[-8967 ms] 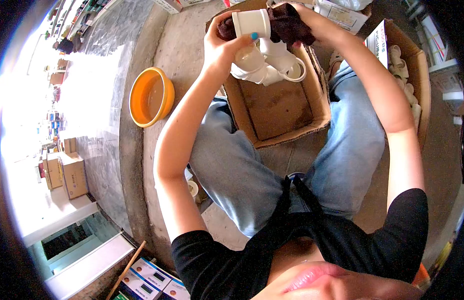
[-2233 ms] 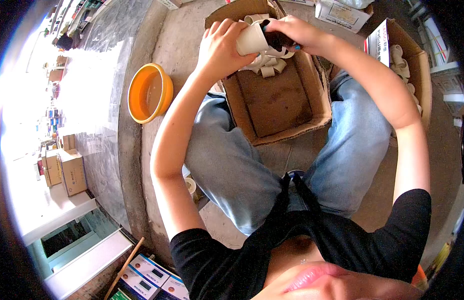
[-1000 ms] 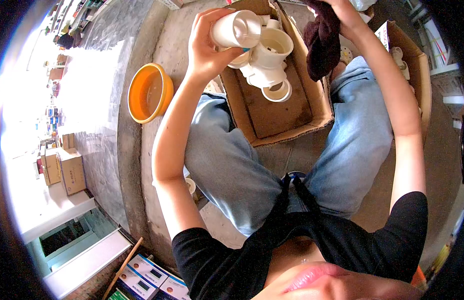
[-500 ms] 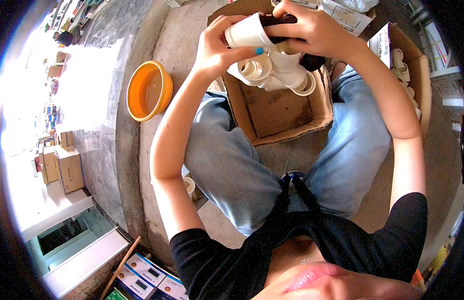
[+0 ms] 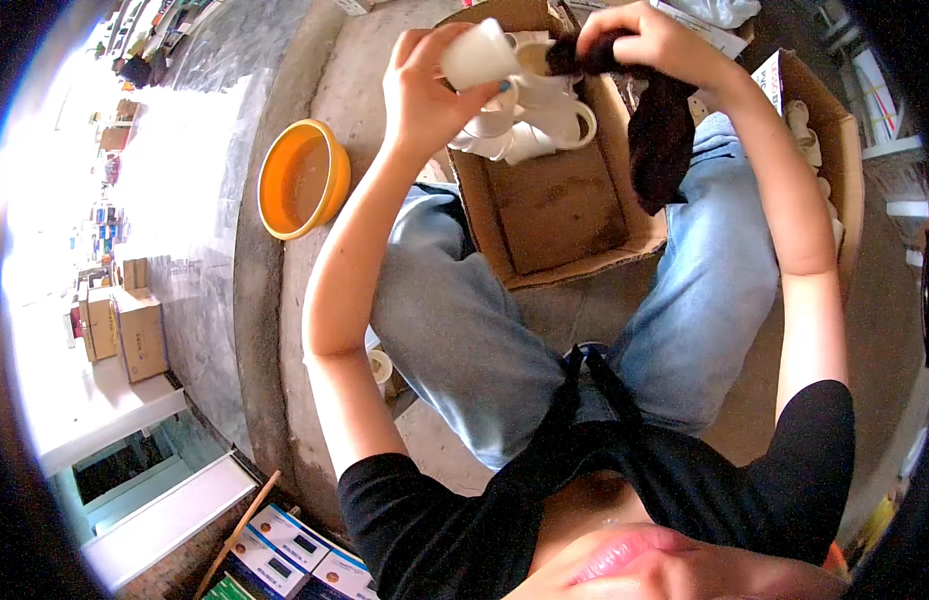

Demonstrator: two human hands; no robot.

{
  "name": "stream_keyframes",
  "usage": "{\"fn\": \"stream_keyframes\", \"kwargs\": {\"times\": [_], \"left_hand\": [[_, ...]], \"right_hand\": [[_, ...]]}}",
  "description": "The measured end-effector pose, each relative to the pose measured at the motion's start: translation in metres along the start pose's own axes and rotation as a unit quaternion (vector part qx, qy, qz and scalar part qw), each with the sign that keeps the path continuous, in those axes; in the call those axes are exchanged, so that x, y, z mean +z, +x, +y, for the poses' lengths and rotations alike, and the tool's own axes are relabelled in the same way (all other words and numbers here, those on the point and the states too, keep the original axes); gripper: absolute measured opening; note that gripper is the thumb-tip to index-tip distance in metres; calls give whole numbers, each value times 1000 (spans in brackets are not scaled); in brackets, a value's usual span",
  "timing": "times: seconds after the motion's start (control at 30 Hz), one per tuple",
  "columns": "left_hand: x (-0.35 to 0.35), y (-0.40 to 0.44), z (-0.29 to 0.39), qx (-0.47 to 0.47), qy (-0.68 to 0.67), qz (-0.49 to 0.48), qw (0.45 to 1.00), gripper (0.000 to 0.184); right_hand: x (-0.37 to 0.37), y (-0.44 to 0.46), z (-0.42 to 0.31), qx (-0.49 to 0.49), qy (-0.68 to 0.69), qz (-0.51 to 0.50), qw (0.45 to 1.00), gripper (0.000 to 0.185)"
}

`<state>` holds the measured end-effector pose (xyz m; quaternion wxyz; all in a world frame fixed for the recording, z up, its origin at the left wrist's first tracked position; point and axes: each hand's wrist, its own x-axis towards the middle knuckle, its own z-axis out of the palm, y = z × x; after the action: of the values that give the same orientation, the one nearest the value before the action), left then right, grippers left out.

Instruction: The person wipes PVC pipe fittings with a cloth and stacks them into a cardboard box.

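Observation:
My left hand (image 5: 422, 95) is closed around a white plastic pipe fitting (image 5: 477, 55), held up over the far left part of an open cardboard box (image 5: 555, 215). Between the fingers of my right hand (image 5: 657, 45) is a dark cloth (image 5: 663, 140), its long end hanging down over the box's right edge. Fitting and cloth are apart. Several white pipe fittings (image 5: 545, 125) lie below in the far part of the box, partly hidden by my left hand and the piece it holds.
On the floor to the left stands an orange basin (image 5: 340, 180) with cloudy water. A second carton (image 5: 847, 150) holding white fittings is at the right. My legs (image 5: 455, 320) flank the middle box. Printed boxes (image 5: 285, 550) lie at lower left.
The cloth has come away from the white fitting. My right hand has moved right with it, and the cloth now hangs down. My left hand has tilted the fitting and shifted slightly left.

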<state>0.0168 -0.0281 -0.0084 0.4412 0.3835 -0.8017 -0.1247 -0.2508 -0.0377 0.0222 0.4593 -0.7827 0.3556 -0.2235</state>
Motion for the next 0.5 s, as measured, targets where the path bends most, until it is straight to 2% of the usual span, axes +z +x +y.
{"fn": "stream_keyframes", "kwargs": {"times": [0.03, 0.07, 0.13, 0.17, 0.2, 0.27, 0.3, 0.33, 0.37, 0.4, 0.5], "left_hand": [[-3, 0, -4, -14, -23, 15, 1000, 53], [-5, -1, -10, -27, -46, 30, 998, 53], [-7, -3, -22, -48, -76, 30, 995, 54], [-7, -3, -25, -70, -112, 31, 991, 54], [-5, -4, -29, -93, -148, 32, 984, 54], [-3, -4, -31, -148, -203, 41, 967, 53], [-6, -3, -24, -178, -225, 41, 957, 53], [-8, -2, -21, -209, -248, 41, 945, 52], [-6, -2, -28, -182, -274, 52, 943, 52], [-4, -3, -35, -197, -288, 48, 936, 52], [-1, -2, -42, -232, -331, 37, 914, 52]], "right_hand": [[-4, 1, 7, -45, -36, 63, 996, 34], [-4, 4, 11, -45, -53, 117, 991, 34], [1, 7, 21, -10, -55, 146, 988, 41], [4, 12, 62, -84, -186, 152, 967, 50], [10, 13, 64, -52, -182, 93, 977, 57], [26, 16, 71, -24, -222, 60, 973, 59], [37, 22, 75, -50, -224, 84, 970, 65], [42, 22, 78, -7, -208, 93, 974, 69], [46, 24, 73, -16, -199, 103, 974, 67], [50, 25, 68, -25, -190, 114, 975, 65], [59, 25, 52, 42, -193, 121, 973, 69]]}}
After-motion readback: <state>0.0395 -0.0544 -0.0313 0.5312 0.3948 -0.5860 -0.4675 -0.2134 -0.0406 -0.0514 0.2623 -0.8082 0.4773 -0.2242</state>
